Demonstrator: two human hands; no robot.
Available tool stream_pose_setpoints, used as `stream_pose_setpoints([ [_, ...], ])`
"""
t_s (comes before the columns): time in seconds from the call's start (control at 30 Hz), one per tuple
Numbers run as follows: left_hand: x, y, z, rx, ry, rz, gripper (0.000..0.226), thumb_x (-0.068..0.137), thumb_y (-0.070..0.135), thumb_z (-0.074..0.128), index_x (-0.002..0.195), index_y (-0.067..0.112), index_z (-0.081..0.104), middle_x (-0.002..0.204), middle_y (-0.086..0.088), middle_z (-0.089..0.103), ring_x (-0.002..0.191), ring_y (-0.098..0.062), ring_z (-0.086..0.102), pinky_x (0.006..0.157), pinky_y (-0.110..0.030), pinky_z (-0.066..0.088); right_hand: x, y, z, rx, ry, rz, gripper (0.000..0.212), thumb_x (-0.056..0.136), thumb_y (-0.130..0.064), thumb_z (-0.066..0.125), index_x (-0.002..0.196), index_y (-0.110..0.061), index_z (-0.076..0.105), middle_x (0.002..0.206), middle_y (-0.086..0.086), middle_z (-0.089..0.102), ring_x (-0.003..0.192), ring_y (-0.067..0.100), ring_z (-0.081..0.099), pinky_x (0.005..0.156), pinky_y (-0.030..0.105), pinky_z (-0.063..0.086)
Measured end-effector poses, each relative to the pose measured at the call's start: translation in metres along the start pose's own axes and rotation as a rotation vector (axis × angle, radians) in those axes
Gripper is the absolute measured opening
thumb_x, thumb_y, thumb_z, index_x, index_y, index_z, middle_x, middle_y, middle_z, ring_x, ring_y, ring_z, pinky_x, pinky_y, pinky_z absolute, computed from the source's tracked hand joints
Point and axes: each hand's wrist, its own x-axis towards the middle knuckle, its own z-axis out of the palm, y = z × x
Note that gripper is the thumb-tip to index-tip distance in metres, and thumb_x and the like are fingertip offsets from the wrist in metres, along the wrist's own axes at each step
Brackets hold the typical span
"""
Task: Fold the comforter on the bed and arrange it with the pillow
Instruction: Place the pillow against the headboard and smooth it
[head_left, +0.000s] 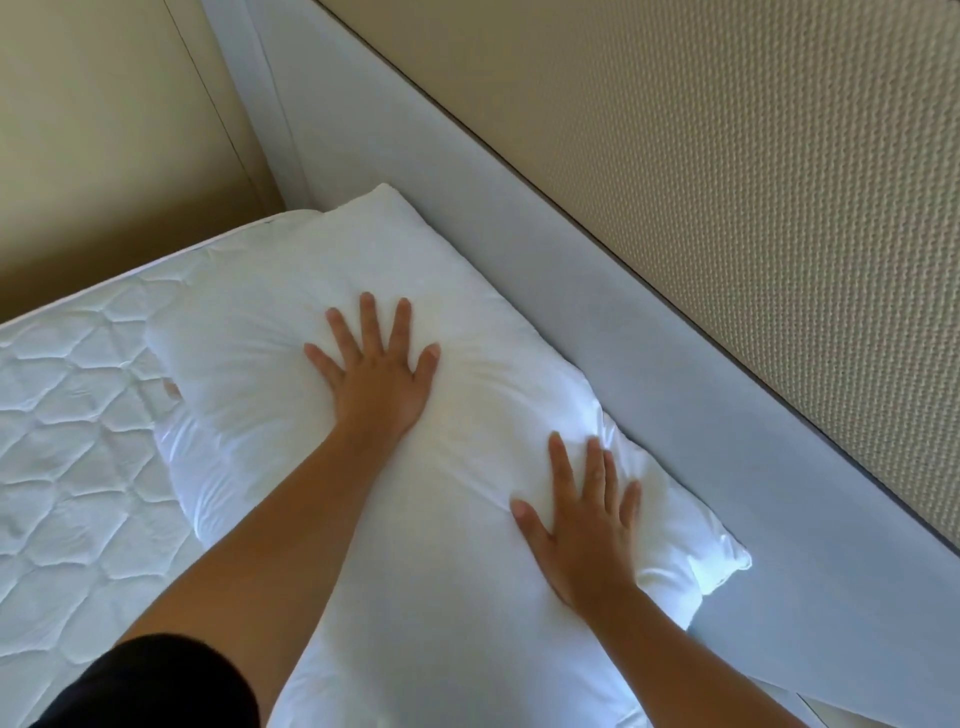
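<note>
A plump white pillow (249, 322) lies along the head of the bed, against the pale blue headboard (649, 322). Under its near-left edge shows more white fabric (192, 467); I cannot tell whether it is the comforter or a second pillow. My left hand (376, 364) presses flat on the pillow's middle with fingers spread. My right hand (584, 514) lies flat on the pillow's right end, fingers apart. Neither hand grips anything.
The quilted white mattress (62, 467) stretches to the left. A beige textured wall panel (753, 182) rises behind the headboard, and a plain beige wall (104, 130) stands at the far left corner.
</note>
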Motion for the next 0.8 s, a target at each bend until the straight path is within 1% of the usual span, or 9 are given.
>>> stream_pose_setpoints([
  [0.17, -0.007, 0.004, 0.015, -0.007, -0.002, 0.017, 0.072, 0.093, 0.072, 0.004, 0.154, 0.041, -0.018, 0.164, 0.0, -0.026, 0.148, -0.038, -0.028, 0.113, -0.07, -0.012, -0.007, 0.012, 0.016, 0.003, -0.022, 0.008, 0.09, 0.08, -0.087, 0.0, 0.155, -0.041, -0.017, 0.167, 0.01, -0.007, 0.154, 0.029, -0.005, 0.123, 0.056, 0.003],
  [0.33, -0.016, 0.01, 0.008, -0.009, -0.027, 0.017, 0.072, 0.094, 0.072, 0.006, 0.155, 0.041, -0.015, 0.164, 0.0, -0.026, 0.148, -0.038, -0.028, 0.113, -0.07, -0.013, -0.026, 0.03, 0.022, -0.017, -0.027, 0.036, 0.094, 0.079, -0.088, -0.004, 0.157, -0.036, -0.016, 0.167, 0.014, -0.002, 0.154, 0.033, 0.0, 0.125, 0.049, 0.005],
  [0.43, -0.023, 0.016, -0.005, 0.003, -0.068, 0.012, 0.073, 0.094, 0.07, 0.006, 0.156, 0.038, -0.013, 0.165, -0.001, -0.024, 0.149, -0.038, -0.025, 0.115, -0.068, -0.01, -0.03, 0.037, 0.015, 0.0, -0.037, 0.021, 0.095, 0.078, -0.088, -0.003, 0.156, -0.036, -0.017, 0.167, 0.015, -0.002, 0.155, 0.032, -0.002, 0.125, 0.048, 0.003],
  [0.57, -0.039, 0.009, -0.016, 0.019, -0.056, 0.037, 0.073, 0.093, 0.072, 0.007, 0.156, 0.041, -0.011, 0.166, 0.002, -0.019, 0.152, -0.033, -0.019, 0.117, -0.064, -0.011, -0.03, 0.037, 0.007, 0.016, -0.022, -0.006, 0.094, 0.079, -0.088, -0.002, 0.156, -0.037, -0.017, 0.167, 0.015, -0.001, 0.155, 0.032, -0.001, 0.125, 0.048, 0.003],
  [0.73, -0.044, -0.008, 0.017, 0.037, -0.005, 0.07, 0.072, 0.094, 0.071, 0.007, 0.156, 0.04, -0.013, 0.165, 0.0, -0.023, 0.151, -0.034, -0.023, 0.115, -0.069, -0.009, -0.031, 0.03, 0.017, 0.007, -0.047, 0.005, 0.098, 0.079, -0.088, 0.0, 0.158, -0.033, -0.01, 0.167, 0.017, -0.002, 0.154, 0.035, 0.0, 0.125, 0.049, 0.003],
  [0.8, -0.042, -0.012, 0.035, 0.051, 0.006, 0.075, 0.072, 0.095, 0.07, 0.008, 0.156, 0.038, -0.013, 0.165, -0.002, -0.023, 0.15, -0.035, -0.023, 0.115, -0.069, -0.01, -0.026, 0.03, 0.021, 0.0, -0.066, 0.014, 0.099, 0.076, -0.089, -0.003, 0.157, -0.034, -0.013, 0.167, 0.016, -0.006, 0.154, 0.035, -0.003, 0.125, 0.049, 0.0],
])
